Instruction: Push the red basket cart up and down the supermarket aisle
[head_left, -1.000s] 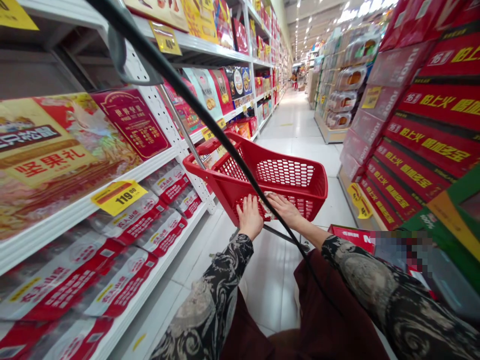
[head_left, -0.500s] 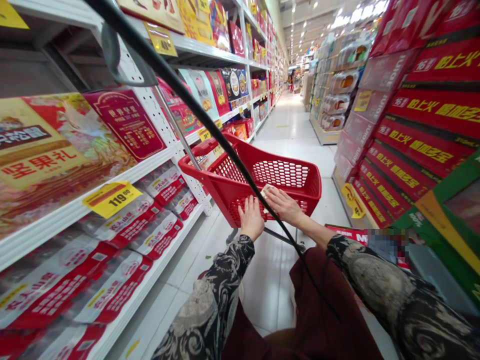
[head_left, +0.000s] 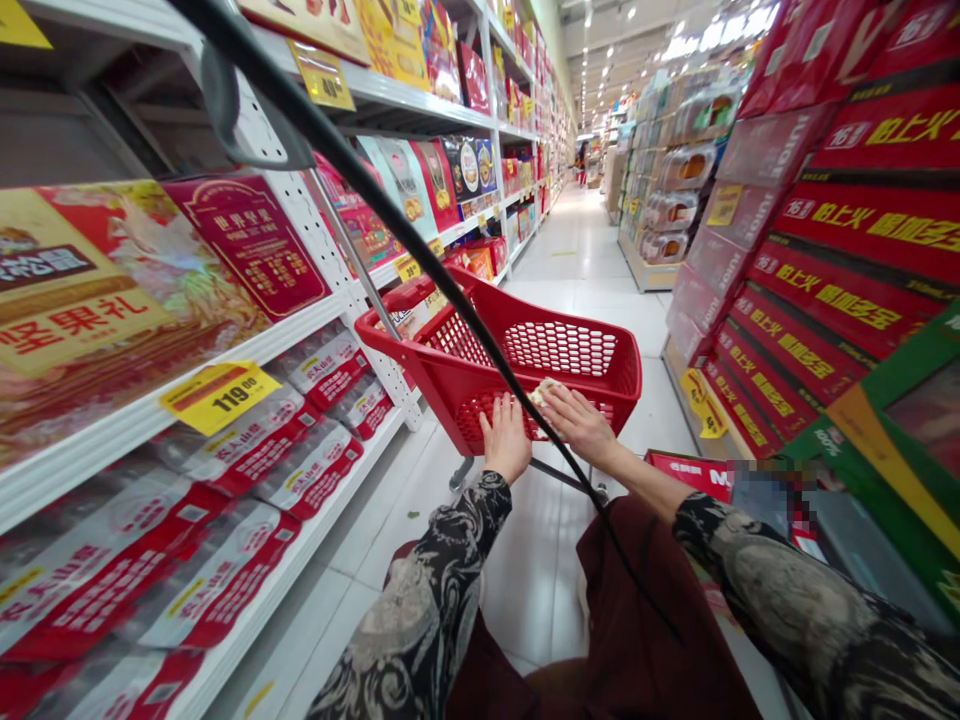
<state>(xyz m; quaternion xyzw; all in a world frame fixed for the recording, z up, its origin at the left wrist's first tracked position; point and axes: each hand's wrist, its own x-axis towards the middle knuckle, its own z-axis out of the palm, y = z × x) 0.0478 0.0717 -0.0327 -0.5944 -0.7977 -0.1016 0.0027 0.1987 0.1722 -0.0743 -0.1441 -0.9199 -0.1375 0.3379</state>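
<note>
A red plastic shopping cart (head_left: 450, 395) with perforated sides stands in the aisle before me. My left hand (head_left: 507, 440) lies against its near side, fingers stretched upward. To the right of it, my right hand (head_left: 581, 422) presses a crumpled cream-coloured cloth (head_left: 545, 392) to the same side, just below the rim. Most of the cloth is hidden under the fingers. A black cord (head_left: 420, 245) runs diagonally across the view, in front of the cart.
White shelves (head_left: 300, 305) on the left carry boxed gifts and shrink-wrapped bottles. On the right are stacked red drink cartons (head_left: 855, 290) and a green box (head_left: 907, 430). The tiled floor (head_left: 562, 255) stretches ahead, with a distant person (head_left: 582, 163).
My right hand has slid slightly to the right along the cart's side with the cloth. The left hand stays nearly where it was.
</note>
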